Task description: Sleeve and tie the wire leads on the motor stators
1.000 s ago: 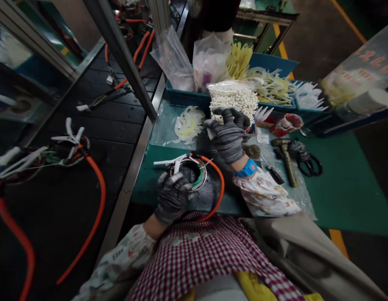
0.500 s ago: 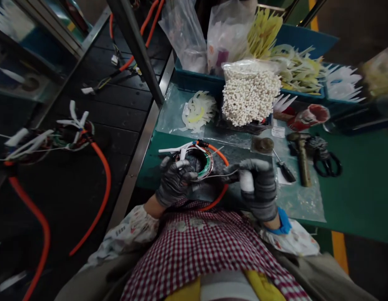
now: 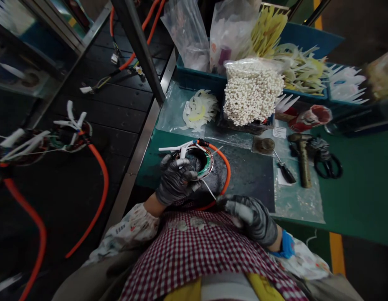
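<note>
A ring-shaped motor stator (image 3: 209,166) with green and copper-coloured edging, white sleeves and an orange cable (image 3: 228,167) sits at the front of the bench. My left hand (image 3: 176,177), in a dark grey glove, is closed on its near left side. From the near edge of the ring a thin white cord (image 3: 209,189) runs down to the right. Its far end is pinched in the gloved fingers of my right hand (image 3: 252,215), low over the bench edge. The fingertips of my left hand partly hide the ring.
Right of the stator lie a screwdriver (image 3: 286,171), a hammer (image 3: 304,163) and black-handled scissors (image 3: 328,165). Behind stand a bag of white sticks (image 3: 252,94) and blue bins (image 3: 196,77) of plastic strips. More wired stators (image 3: 70,136) rest on the dark slatted surface at left.
My right hand has moved down and toward me, with the cord now slanting downward instead of running level to the right. My left hand stays on the stator.
</note>
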Motion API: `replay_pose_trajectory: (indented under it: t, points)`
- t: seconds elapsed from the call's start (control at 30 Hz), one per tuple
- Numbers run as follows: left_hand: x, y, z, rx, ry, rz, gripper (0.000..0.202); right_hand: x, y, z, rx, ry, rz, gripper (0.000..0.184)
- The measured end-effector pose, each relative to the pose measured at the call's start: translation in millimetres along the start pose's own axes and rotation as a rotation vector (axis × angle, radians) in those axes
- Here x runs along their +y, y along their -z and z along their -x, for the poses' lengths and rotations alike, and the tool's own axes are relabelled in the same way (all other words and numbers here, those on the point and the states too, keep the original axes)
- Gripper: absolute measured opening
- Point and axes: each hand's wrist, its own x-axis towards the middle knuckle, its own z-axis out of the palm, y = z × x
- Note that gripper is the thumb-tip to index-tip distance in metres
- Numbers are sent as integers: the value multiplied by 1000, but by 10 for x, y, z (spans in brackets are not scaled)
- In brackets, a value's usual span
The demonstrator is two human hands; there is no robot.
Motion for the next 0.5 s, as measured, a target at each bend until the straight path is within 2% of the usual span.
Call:
replay_pose_trajectory:
  t: [0.1, 0.17, 0.27, 0.37, 0.5]
  points:
    - [-26, -3, 10, -5, -5, 8, 22, -36, -48, -94, -92, 13, 92, 34]
    - [-44, -3, 20, -4, -2, -2, 20, -20, -73, -124, -105, 12, 73, 37]
    - [-69, -7, 42, -26, -18, -20, 19, 33, -79, -92, -28, -30, -90, 39]
    - [-89, -21, 72, -71, -19, -11, 24, 74, -60, -5, 40, -135, -294, 41]
    - [-97, -39, 102, -114, 6, -20, 28, 97, -47, 97, 118, -203, -399, 46]
